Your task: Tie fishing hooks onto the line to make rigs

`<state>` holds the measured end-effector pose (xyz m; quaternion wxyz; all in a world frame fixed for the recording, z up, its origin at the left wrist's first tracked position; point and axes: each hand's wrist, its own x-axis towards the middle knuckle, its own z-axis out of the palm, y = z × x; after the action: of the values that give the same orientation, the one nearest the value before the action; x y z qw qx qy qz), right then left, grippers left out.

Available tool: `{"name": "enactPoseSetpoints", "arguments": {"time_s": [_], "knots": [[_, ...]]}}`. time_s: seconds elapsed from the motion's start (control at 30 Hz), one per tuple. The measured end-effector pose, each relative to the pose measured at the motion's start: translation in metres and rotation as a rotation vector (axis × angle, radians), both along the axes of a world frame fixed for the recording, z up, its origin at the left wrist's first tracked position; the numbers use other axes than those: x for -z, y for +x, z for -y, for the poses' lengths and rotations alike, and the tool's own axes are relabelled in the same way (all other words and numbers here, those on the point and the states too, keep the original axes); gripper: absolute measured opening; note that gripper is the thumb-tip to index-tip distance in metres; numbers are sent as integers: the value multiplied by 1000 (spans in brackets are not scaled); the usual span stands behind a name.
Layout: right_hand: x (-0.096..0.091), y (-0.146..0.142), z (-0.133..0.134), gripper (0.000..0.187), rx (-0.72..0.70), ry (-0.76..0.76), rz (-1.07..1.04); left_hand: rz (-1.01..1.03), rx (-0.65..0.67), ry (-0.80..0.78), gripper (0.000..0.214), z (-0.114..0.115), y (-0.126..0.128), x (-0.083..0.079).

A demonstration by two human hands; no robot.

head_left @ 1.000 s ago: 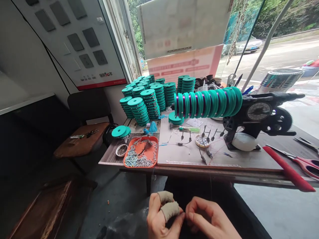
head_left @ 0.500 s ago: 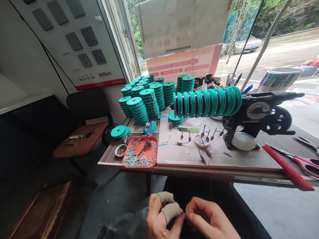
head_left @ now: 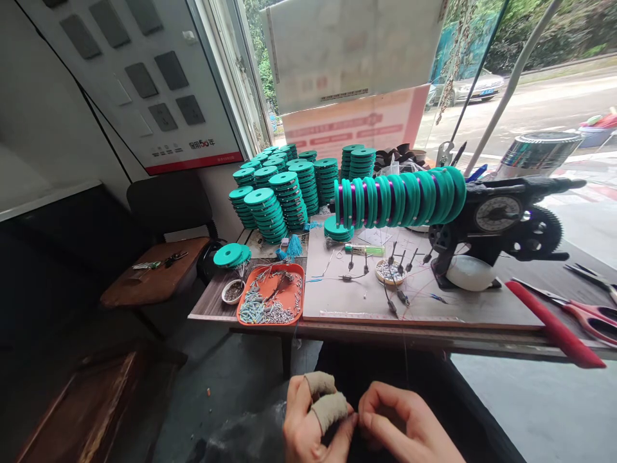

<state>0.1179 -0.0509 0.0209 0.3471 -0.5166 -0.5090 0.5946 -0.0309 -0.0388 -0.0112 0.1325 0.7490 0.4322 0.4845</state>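
Observation:
Low in the view, below the table's front edge, my left hand [head_left: 315, 421] and my right hand [head_left: 402, 418] meet fingertip to fingertip. Beige tape [head_left: 329, 409] wraps two fingers of the left one. Both are closed in a pinch; what lies between the fingertips is too small to make out. A thin line [head_left: 405, 360] runs down from the table edge near my right hand. Above on the table, a black winding machine [head_left: 499, 215] carries a row of green foam spools [head_left: 400, 198] on its shaft. Small dark weights with stems [head_left: 391, 307] lie on the board.
An orange tray [head_left: 303, 289] of small metal and pale green parts sits at the table's left, beside a small cup [head_left: 233, 292] of dark bits. Stacks of green spools [head_left: 265, 215] stand behind. Pink-handled scissors [head_left: 590, 321] and a red-handled tool [head_left: 554, 325] are at the right.

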Motion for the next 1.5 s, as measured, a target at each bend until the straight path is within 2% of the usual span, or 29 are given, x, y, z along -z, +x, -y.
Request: {"name": "enactPoseSetpoints", "arguments": {"time_s": [0.4,0.87,1.27,1.5], "knots": [[3,0,1,18,-18,21,56,-53,11,53,8,0,0,-4],[-4,-1,0,14,-18,48,179,-59,15,95,12,0,1,-2],[-6,-1,0,15,-6,49,164,-92,31,95,13,1,2,-4],[-6,-2,0,12,-26,57,184,-82,-3,128,14,0,3,-4]]}}
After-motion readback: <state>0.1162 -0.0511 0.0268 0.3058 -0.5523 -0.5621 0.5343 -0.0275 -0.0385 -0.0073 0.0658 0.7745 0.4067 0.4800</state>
